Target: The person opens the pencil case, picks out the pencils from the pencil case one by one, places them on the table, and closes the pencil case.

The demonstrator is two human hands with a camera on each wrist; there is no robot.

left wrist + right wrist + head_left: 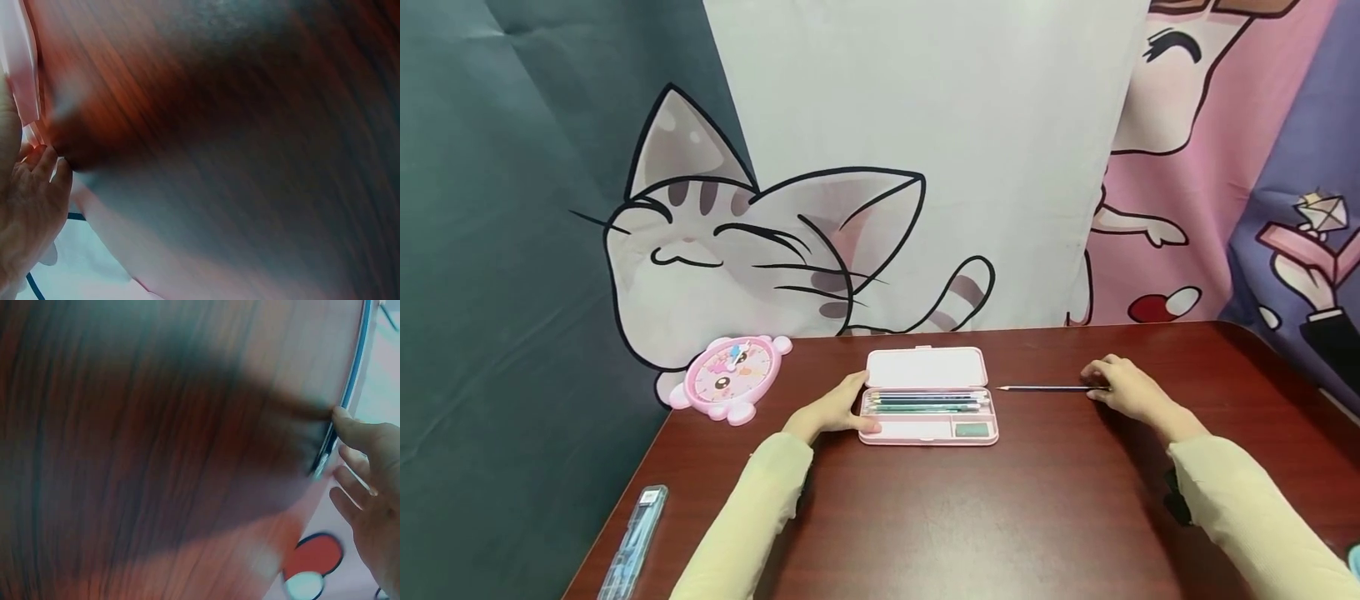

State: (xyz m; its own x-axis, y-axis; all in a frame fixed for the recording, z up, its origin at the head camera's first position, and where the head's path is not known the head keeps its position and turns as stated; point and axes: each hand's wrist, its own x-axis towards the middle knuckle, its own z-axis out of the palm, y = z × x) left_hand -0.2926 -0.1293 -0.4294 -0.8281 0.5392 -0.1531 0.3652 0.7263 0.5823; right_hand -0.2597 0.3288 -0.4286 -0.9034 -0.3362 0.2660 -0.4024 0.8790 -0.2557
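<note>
A pink pencil case [927,400] lies with its lid raised at the back. Several pencils [925,403] fill its upper compartment, and a green eraser [972,430] sits in the lower right one. My left hand [833,407] grips the case's left end, thumb at the front corner, fingers toward the hinge. In the left wrist view, that hand [31,200] touches the pink edge. My right hand [1126,388] pinches a dark pencil [1048,388] near its blunt end, its point toward the case. The right wrist view shows the thumb on this pencil [355,369].
A pink animal-shaped clock [733,379] is at the table's back left edge. A clear narrow box with blue contents [636,542] lies at the front left. Behind the brown table [985,517] hangs a cartoon-printed cloth [1000,150].
</note>
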